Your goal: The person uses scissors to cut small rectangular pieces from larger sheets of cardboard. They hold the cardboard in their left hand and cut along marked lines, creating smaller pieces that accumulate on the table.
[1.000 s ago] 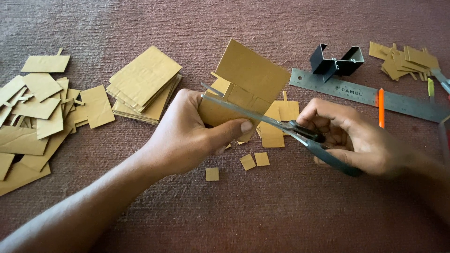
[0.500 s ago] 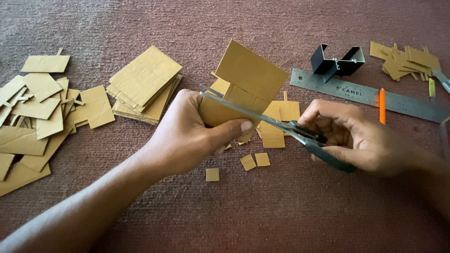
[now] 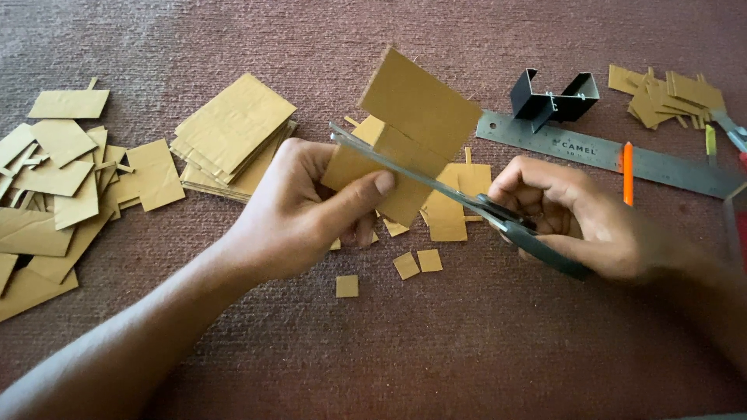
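My left hand [image 3: 299,210] grips a brown cardboard piece [image 3: 416,117] by its lower part, thumb laid across the front, holding it up above the carpet. My right hand [image 3: 580,214] is closed on the dark handles of a pair of scissors [image 3: 436,187]. The long grey blades run left across the cardboard, just above my left thumb, with the tips near the piece's left edge. Small square cardboard offcuts [image 3: 416,262] lie on the carpet below both hands.
A stack of cardboard sheets [image 3: 233,128] lies at centre left, with loose cardboard scraps [image 3: 54,171] at far left. A steel ruler [image 3: 607,152], an orange pencil [image 3: 627,162], a black metal bracket [image 3: 554,97] and more cardboard strips [image 3: 665,93] lie at right on the maroon carpet.
The scissor blades have moved further left along the cardboard, and my right hand has closed tighter on the handles. My left hand stays put.
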